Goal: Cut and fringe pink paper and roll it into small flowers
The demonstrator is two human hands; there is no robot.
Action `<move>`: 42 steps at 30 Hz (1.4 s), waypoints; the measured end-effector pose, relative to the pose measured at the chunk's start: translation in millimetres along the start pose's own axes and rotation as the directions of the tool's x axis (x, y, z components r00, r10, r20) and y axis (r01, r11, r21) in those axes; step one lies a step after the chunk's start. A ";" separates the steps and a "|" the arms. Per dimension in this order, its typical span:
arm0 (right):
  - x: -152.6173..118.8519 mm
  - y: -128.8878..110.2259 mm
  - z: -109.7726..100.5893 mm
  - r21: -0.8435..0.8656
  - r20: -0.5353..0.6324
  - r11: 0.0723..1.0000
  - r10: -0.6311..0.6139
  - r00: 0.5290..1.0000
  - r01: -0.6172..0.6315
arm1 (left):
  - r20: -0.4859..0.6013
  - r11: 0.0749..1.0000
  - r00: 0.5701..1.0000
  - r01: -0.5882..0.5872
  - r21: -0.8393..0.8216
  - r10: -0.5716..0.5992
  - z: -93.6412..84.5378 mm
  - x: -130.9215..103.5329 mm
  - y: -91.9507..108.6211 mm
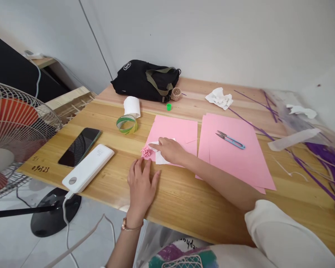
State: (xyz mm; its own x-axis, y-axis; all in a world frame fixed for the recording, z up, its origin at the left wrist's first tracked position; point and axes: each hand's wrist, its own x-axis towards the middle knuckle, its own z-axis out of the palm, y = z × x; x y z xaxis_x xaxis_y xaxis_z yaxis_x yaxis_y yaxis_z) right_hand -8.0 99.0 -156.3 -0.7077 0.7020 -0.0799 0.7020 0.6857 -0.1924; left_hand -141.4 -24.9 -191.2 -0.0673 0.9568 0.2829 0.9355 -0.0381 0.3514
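A small pink flower of many looped petals (146,151) lies at the near left corner of a pink paper sheet (173,126). My left hand (142,184) rests flat on the table with its fingers apart, the fingertips just below the flower. My right hand (171,149) lies over a white piece of paper or tissue (162,159) on the pink sheet. Its index finger is stretched out toward the flower and presses on the white piece; the other fingers are curled and partly hidden.
Blue-handled thread snips (231,140) lie on stacked pink sheets (237,163) at right. Left are a tape roll (127,124), white paper roll (132,107), phone (79,147) and power bank (88,168). Behind stand a black bag (139,80), green cap (169,107) and crumpled tissue (219,98).
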 end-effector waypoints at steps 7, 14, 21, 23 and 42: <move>3.3 3.8 -2.0 0.010 0.052 0.999 -0.053 0.997 0.053 | 0.003 1.000 1.000 0.007 -0.014 -0.007 -0.8 0.2 -0.1; 6.1 6.5 -5.7 0.026 0.084 0.997 -0.078 0.993 0.076 | 0.022 0.999 0.999 0.040 -0.037 -0.039 -1.3 0.8 1.2; -1.5 6.3 -15.1 -0.009 0.117 1.000 -0.018 0.993 0.019 | 0.025 0.997 0.999 0.050 -0.055 -0.048 -1.3 0.8 1.2; -6.3 5.1 -17.0 -0.026 0.122 1.000 -0.010 0.992 0.013 | 0.014 0.998 0.999 0.038 -0.053 -0.038 -1.0 0.7 1.0; -28.2 -13.1 -11.7 -0.069 0.111 0.997 0.035 0.993 -0.028 | 0.005 1.000 1.000 0.008 -0.028 -0.008 -1.9 -0.5 0.8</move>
State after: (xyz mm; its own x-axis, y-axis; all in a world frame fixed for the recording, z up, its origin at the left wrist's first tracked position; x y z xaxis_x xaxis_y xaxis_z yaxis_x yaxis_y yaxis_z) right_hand 3.7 72.5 -140.1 -0.6871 0.7000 -0.1946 0.7251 0.6776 -0.1226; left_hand -141.3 -25.9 -189.4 -0.0727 0.9585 0.2757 0.9247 -0.0388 0.3786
